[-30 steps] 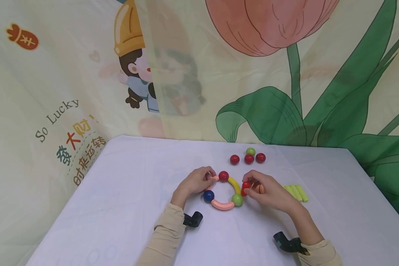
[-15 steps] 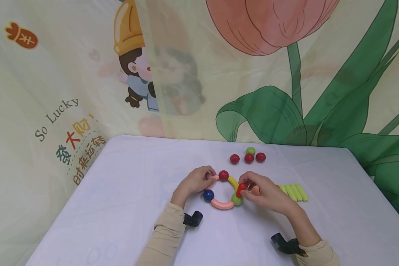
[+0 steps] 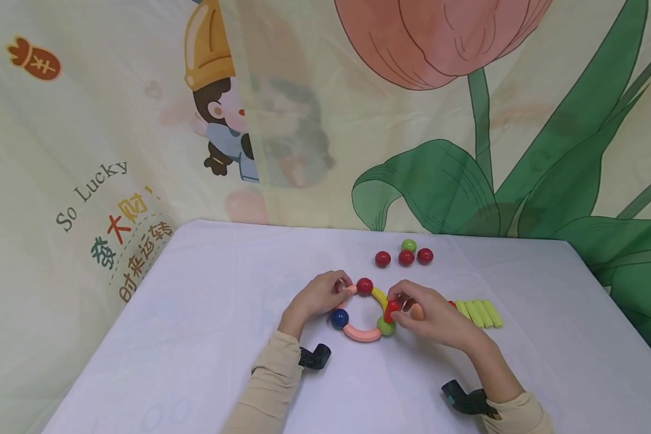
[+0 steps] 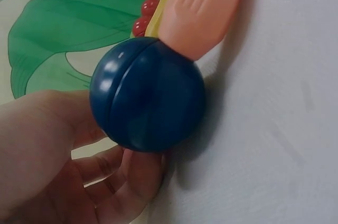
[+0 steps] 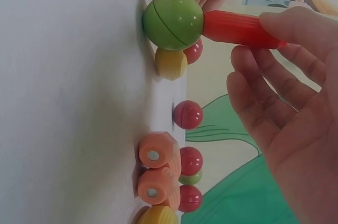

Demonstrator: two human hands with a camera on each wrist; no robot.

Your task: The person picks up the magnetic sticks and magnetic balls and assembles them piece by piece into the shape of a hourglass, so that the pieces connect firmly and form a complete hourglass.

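A ring of balls and curved rods lies on the white table: red ball [image 3: 364,286], yellow rod [image 3: 380,297], green ball [image 3: 386,327], pink rod [image 3: 361,334], blue ball [image 3: 339,319], and a second pink rod [image 3: 351,290] at the upper left. My left hand [image 3: 316,295] holds that second pink rod; in the left wrist view the blue ball [image 4: 148,94] hides its fingertips. My right hand [image 3: 436,313] pinches a red rod [image 5: 235,28] between thumb and fingers. The red rod stands roughly upright, its lower end touching the green ball [image 5: 173,20].
Behind the ring sit several red balls [image 3: 405,258] and a loose green ball [image 3: 408,245]. Light green rods [image 3: 478,314] lie side by side to the right. Pink rods [image 5: 158,150] with silver end discs rest beside my right hand, partly hidden in the head view.
My right hand has moved slightly left, bringing the red rod from beside the ring onto the green ball. The left hand has stayed in place.
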